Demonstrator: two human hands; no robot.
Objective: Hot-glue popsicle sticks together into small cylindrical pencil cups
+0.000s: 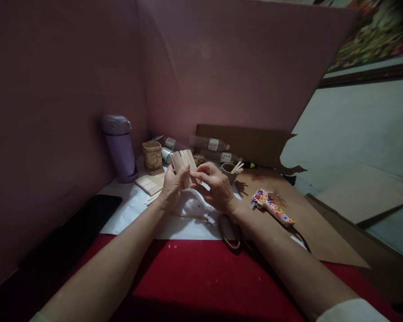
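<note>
Mauve walls (221,67) stand behind your work surface, where red cloth (195,277) lies under a white sheet (121,214). Above that sheet, your left hand (173,184) is clamped on a bundle of wooden craft sticks (183,159), thumb across its face. Your right hand (218,185) has its fingertips at the bundle's right edge; I cannot tell whether they pinch it. More craft sticks (149,184) lie just left of your left hand, and a multicoloured hot glue gun (272,207) rests on brown cardboard (319,237) at right.
</note>
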